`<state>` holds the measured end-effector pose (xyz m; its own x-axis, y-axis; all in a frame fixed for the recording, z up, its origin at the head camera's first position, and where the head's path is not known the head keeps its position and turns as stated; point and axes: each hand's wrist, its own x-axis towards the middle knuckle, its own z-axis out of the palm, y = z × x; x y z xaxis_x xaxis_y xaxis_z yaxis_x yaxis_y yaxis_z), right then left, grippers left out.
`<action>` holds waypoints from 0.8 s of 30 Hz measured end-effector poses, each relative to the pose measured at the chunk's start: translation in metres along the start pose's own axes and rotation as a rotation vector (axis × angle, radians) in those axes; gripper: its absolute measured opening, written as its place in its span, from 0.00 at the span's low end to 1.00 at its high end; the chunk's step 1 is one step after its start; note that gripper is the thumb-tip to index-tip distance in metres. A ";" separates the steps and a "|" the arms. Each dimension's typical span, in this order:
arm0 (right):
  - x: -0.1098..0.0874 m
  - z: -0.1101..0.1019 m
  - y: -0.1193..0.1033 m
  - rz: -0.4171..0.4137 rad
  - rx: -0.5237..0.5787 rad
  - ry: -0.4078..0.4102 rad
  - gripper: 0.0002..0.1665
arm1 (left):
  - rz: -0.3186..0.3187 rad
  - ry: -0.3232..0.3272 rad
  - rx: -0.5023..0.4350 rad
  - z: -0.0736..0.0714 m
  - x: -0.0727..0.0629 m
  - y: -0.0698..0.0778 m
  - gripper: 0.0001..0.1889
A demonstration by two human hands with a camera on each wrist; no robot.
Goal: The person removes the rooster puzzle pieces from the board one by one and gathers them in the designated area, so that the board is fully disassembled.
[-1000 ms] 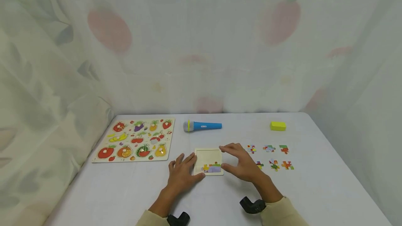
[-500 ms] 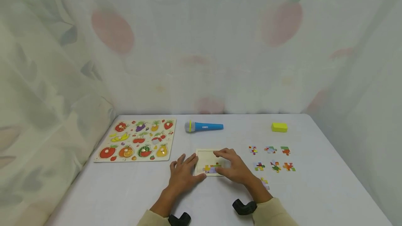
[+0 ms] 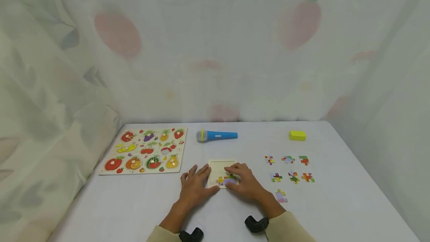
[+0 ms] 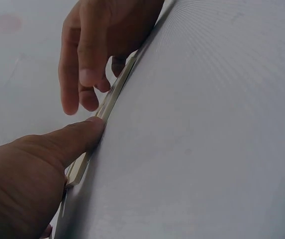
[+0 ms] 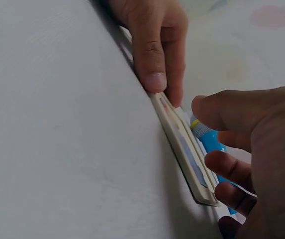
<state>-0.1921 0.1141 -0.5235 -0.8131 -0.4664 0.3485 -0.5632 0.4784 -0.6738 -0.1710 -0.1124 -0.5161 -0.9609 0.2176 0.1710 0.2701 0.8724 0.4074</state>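
A small wooden puzzle tray (image 3: 217, 166) lies on the table, with joined jigsaw pieces (image 3: 220, 180) in yellow, purple and green along its near side. My left hand (image 3: 195, 190) is spread at the tray's left side. Its thumb (image 4: 85, 130) lies straight on the near rim, and the index fingertip is at the left rim. Over the tray's right half is my right hand (image 3: 248, 183), its thumb and fingers apart above the joined pieces. In the right wrist view nothing shows between the right thumb (image 5: 212, 112) and fingers.
Several loose jigsaw pieces (image 3: 293, 177) lie right of the tray, one (image 3: 281, 196) near my right forearm. A fruit peg board (image 3: 183, 152) is at the left. A blue toy microphone (image 3: 221, 135) and a yellow block (image 3: 297, 135) lie toward the back edge.
My right hand has moved left from the tray's right edge to over the joined pieces. Loose pieces its arm had covered now show. My left hand stays in place.
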 end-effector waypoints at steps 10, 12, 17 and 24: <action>0.001 0.006 -0.008 0.022 -0.211 -0.024 0.22 | 0.008 0.012 0.009 0.001 0.000 0.000 0.41; 0.001 0.006 -0.009 0.033 -0.217 -0.032 0.19 | 0.010 0.014 0.011 0.001 0.000 0.000 0.41; 0.002 0.006 -0.010 0.064 -0.200 -0.047 0.15 | 0.009 0.011 0.012 0.000 0.000 0.000 0.41; 0.003 0.006 -0.009 0.048 -0.184 -0.023 0.16 | 0.006 0.013 0.012 0.000 0.000 0.000 0.41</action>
<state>-0.1881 0.1040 -0.5200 -0.8372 -0.4558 0.3022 -0.5430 0.6276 -0.5579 -0.1711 -0.1128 -0.5164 -0.9583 0.2175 0.1852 0.2753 0.8762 0.3957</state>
